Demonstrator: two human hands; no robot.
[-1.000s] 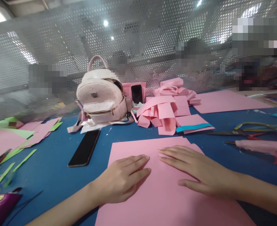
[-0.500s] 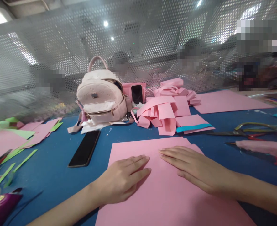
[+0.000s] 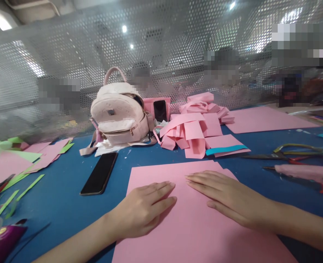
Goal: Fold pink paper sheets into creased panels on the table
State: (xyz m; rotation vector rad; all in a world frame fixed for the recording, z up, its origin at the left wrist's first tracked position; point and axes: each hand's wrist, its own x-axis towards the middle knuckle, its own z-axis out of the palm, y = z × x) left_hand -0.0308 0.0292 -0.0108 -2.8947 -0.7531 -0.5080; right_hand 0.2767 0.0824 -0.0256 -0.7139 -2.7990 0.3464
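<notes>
Now L hand (image 3: 142,210), R hand (image 3: 228,199) flat on 1 sheet (image 3: 189,237) (2 phones (image 3: 99,174) (image 3: 160,110)).

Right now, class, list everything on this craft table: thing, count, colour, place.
Large flat paper sheet: one, pink, nearest, under both hands.
Slim glass smartphone: one, black, left of the sheet.
Small leather backpack: one, pale pink, back left.
Heap of folded paper pieces: one, pink, behind the sheet.
Thin paper strips: several, green, far left.
Metal scissors: one pair, dark blades, right.
Left hand: open, flat on the sheet.
Right hand: open, flat on the sheet.
</notes>
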